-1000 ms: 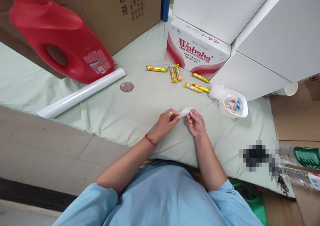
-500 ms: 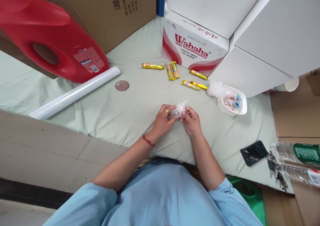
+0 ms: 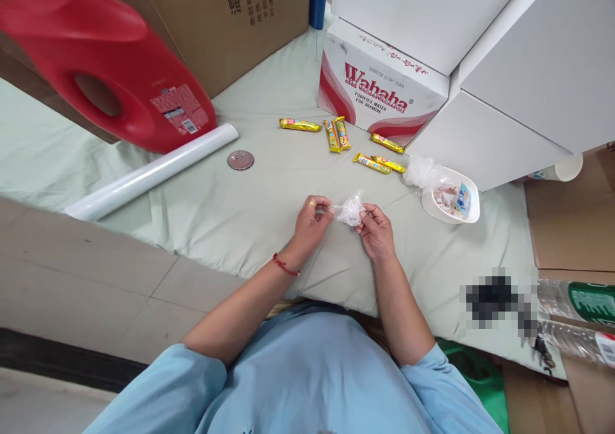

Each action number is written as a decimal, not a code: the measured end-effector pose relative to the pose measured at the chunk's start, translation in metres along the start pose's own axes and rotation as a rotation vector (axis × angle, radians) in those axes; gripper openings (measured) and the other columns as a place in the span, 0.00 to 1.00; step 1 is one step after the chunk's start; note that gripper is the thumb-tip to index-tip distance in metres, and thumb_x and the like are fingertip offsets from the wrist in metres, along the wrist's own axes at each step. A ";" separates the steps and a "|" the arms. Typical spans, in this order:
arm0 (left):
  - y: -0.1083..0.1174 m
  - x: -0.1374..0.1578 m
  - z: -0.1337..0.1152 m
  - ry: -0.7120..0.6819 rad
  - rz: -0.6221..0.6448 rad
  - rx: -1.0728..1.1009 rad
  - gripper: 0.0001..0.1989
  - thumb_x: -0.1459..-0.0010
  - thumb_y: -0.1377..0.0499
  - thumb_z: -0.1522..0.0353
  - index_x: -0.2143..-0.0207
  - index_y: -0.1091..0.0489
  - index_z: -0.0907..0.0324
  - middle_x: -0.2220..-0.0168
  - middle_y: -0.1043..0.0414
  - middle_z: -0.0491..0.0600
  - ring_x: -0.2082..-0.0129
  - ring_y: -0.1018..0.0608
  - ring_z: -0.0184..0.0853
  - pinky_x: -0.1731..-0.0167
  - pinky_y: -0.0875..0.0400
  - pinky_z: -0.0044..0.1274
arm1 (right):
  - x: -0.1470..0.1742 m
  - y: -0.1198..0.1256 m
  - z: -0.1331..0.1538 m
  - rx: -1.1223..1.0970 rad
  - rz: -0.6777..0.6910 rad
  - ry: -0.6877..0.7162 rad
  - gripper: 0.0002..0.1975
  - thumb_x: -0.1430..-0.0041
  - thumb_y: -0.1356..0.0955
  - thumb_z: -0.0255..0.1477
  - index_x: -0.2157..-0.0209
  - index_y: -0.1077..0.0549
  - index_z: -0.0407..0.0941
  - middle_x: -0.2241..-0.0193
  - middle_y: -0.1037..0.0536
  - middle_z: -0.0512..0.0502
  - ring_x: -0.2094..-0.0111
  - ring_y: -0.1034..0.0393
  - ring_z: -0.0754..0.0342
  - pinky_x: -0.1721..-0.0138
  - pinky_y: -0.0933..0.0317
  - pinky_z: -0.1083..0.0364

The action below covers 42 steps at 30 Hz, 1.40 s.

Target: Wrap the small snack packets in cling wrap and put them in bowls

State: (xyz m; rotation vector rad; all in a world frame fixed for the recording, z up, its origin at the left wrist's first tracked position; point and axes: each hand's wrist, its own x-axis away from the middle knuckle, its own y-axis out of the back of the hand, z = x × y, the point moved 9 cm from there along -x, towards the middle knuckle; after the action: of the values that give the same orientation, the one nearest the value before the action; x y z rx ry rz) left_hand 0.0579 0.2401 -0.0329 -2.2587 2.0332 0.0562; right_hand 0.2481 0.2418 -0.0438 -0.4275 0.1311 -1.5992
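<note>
Between my two hands is a crumpled clear plastic bag (image 3: 350, 209), held above the pale green cloth (image 3: 269, 197). My left hand (image 3: 311, 221) pinches a thin stretched end of it between thumb and fingers; a ring and a red bracelet show on that side. With thumb and fingertips my right hand (image 3: 377, 229) grips the bunched part. Beyond the hands lie several yellow-wrapped snack sticks (image 3: 300, 124). To the right, a white plastic tub (image 3: 450, 215) holds small packets, and another crumpled clear bag (image 3: 423, 172) hangs at its left rim.
A red jug (image 3: 158, 81) and a white roll (image 3: 154, 172) lie at left, near a round flat disc (image 3: 240, 159). A Wahaha carton (image 3: 379, 91) stands at the back. Plastic bottles (image 3: 589, 299) lie at right beside a blurred dark object (image 3: 494, 298).
My hands have moved slightly apart, and the plastic bag is drawn out between them, its left end now a thin strand. The view has shifted a little.
</note>
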 end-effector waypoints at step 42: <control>0.003 -0.004 0.011 0.156 0.004 0.123 0.08 0.43 0.38 0.64 0.60 0.25 0.56 0.68 0.25 0.45 0.70 0.25 0.31 0.66 0.29 0.23 | 0.010 -0.007 0.024 0.340 0.113 0.240 0.14 0.44 0.22 0.40 0.58 0.21 0.52 0.62 0.26 0.49 0.61 0.32 0.52 0.60 0.34 0.53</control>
State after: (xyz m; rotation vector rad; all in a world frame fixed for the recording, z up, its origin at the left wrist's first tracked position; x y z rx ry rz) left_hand 0.0547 0.2447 -0.0440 -2.2473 2.0517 -0.2452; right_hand 0.2494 0.2371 -0.0175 0.0360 0.0621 -1.5205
